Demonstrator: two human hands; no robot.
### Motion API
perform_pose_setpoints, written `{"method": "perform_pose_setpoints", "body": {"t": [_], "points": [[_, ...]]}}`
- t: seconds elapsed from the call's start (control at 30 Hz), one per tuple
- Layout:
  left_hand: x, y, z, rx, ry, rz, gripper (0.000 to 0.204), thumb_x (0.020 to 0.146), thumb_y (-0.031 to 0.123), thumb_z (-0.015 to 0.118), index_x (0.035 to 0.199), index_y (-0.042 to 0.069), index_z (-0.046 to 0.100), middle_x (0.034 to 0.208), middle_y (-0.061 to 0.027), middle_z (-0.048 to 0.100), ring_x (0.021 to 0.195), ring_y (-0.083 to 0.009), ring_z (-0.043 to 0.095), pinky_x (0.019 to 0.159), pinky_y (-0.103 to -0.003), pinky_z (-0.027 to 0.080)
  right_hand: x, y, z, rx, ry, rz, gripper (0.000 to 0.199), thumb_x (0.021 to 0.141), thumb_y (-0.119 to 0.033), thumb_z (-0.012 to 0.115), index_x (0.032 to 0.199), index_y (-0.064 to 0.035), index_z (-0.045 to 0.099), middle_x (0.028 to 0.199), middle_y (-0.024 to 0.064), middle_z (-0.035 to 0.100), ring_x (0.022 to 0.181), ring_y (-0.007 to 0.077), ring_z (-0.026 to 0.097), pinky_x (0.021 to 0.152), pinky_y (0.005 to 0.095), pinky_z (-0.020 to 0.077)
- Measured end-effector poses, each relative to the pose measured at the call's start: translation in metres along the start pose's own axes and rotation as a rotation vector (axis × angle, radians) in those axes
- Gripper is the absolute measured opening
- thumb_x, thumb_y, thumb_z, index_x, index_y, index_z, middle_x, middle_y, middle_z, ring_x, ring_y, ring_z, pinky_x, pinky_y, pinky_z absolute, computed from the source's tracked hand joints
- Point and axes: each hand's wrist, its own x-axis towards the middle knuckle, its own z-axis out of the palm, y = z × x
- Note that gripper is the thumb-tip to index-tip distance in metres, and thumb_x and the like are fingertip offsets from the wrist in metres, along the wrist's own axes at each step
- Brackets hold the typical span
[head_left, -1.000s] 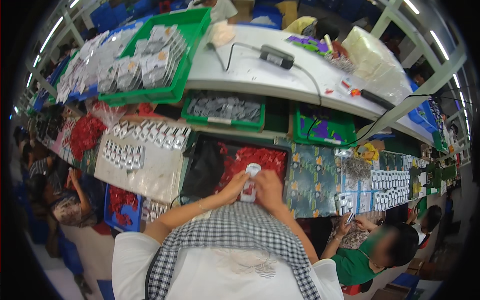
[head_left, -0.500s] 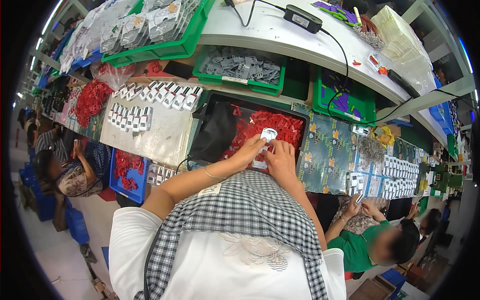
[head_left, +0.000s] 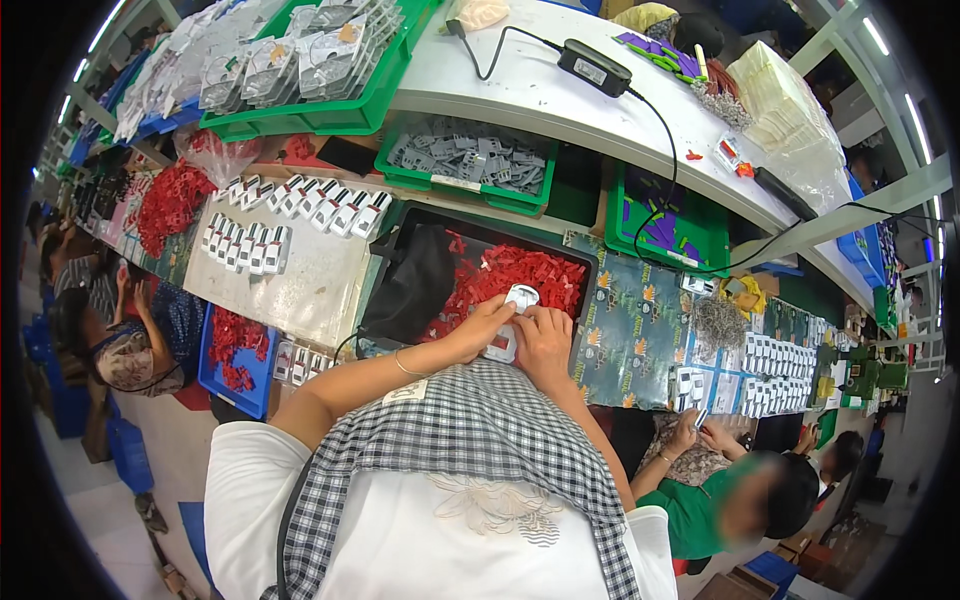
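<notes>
Over the red parts in front of me, my left hand (head_left: pixel 482 330) is closed on a white plastic casing (head_left: pixel 522 296) with a rounded, loop-like end pointing away from me. My right hand (head_left: pixel 545 342) presses its bent fingers against the same casing from the right. Below the fingers shows a white piece with a red patch (head_left: pixel 500 346); whether it belongs to the same casing I cannot tell. Under the hands stands a black tray (head_left: pixel 590 300) heaped with small red plastic parts (head_left: pixel 530 272). Black cloth (head_left: pixel 412 280) lies over the tray's left side.
Rows of white casings (head_left: pixel 262 250) lie on a board to the left. Green bins (head_left: pixel 470 186) of grey parts and purple parts (head_left: pixel 660 228) stand beyond the tray, below a white shelf (head_left: pixel 520 90) with a power adapter (head_left: pixel 595 66). Co-workers sit at left and right.
The view has shifted, so the bench appears slightly left and lower. Both hands stay together on the casing; the white piece with the red patch shows more below the fingers.
</notes>
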Motion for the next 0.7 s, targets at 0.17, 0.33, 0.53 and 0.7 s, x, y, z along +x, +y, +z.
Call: {"method": "perform_pose_setpoints", "body": {"t": [0.17, 0.33, 0.53, 0.7], "points": [[-0.002, 0.0, 0.0, 0.094, -0.006, 0.032, 0.025, 0.095, 0.023, 0.043, 0.106, 0.002, 0.052, 0.085, -0.0035, 0.054, 0.07, -0.007, 0.05, 0.054, -0.022, 0.043, -0.003, 0.002, 0.004, -0.017, 0.082, 0.066, 0.015, 0.069, -0.009, 0.07, 0.082, -0.0071, 0.064, 0.087, 0.0048, 0.056, 0.085, 0.0245, 0.053, 0.078, 0.0389, 0.0386], [-0.006, 0.003, 0.001, 0.094, -0.016, -0.002, 0.028, 0.094, 0.02, 0.046, 0.114, 0.001, 0.053, 0.099, -0.0029, 0.056, 0.09, -0.0088, 0.051, 0.075, -0.025, 0.045, -0.007, 0.003, 0.007, -0.004, 0.115, 0.072, 0.014, 0.069, -0.009, 0.071, 0.082, -0.0076, 0.064, 0.086, 0.0044, 0.056, 0.083, 0.0246, 0.053, 0.076, 0.0385, 0.0387], [-0.007, 0.002, 0.001, 0.011, 0.025, -0.052, 0.027, 0.094, 0.019, 0.046, 0.112, -0.001, 0.053, 0.095, -0.0041, 0.056, 0.085, -0.0093, 0.051, 0.071, -0.026, 0.045, -0.012, 0.006, 0.015, 0.043, 0.036, 0.073, 0.013, 0.072, -0.013, 0.066, 0.084, -0.0113, 0.062, 0.086, 0.0045, 0.055, 0.084, 0.0257, 0.053, 0.074, 0.0394, 0.0391], [-0.008, 0.003, 0.001, 0.057, 0.048, -0.001, 0.026, 0.095, 0.018, 0.045, 0.111, -0.001, 0.052, 0.094, -0.0056, 0.057, 0.083, -0.0104, 0.052, 0.071, -0.027, 0.045, -0.011, 0.005, 0.015, 0.051, 0.031, 0.057, 0.012, 0.071, -0.012, 0.066, 0.082, -0.0112, 0.062, 0.085, 0.0033, 0.055, 0.083, 0.0253, 0.053, 0.074, 0.039, 0.0392]]}}
